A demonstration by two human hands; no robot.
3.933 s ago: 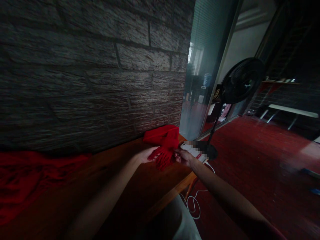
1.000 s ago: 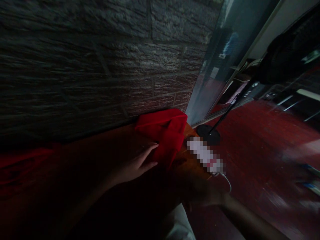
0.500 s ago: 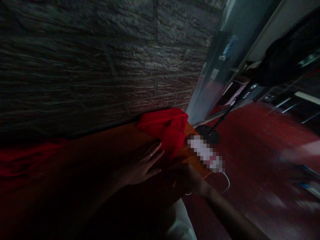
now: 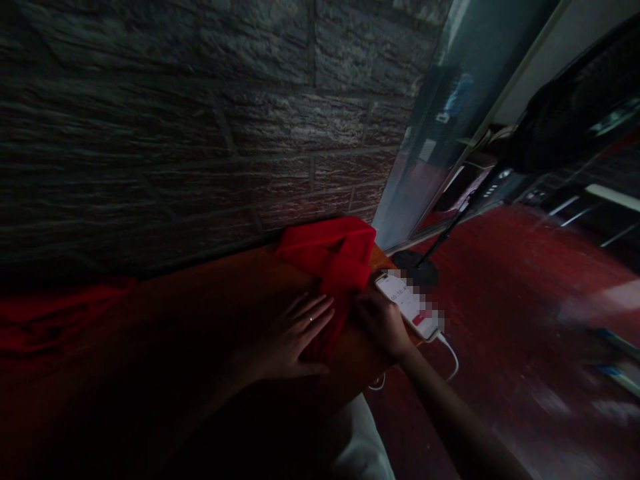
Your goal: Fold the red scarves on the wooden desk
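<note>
A folded red cloth (image 4: 345, 270) lies on the brown wooden table (image 4: 240, 273), near its right end. My left hand (image 4: 303, 333) rests flat on the cloth's near left part, fingers stretched out and a ring on one of them. At the cloth's right edge is my right hand (image 4: 383, 325), its fingers curled in and closed on the fabric; the fingertips are dark and partly hidden. Just right of that hand lies a phone (image 4: 401, 299) with a lit screen, plugged into a white cable (image 4: 454, 357).
More red cloth (image 4: 55, 313) lies at the table's left. Behind the table rises a stone-block wall (image 4: 280, 127). Beyond the right end, a black fan (image 4: 575, 107) stands on a round base (image 4: 415, 267) on the red floor (image 4: 500, 300).
My right hand has moved up and away from me along the cloth's right edge. The left hand has shifted slightly right and nearer to me, still flat.
</note>
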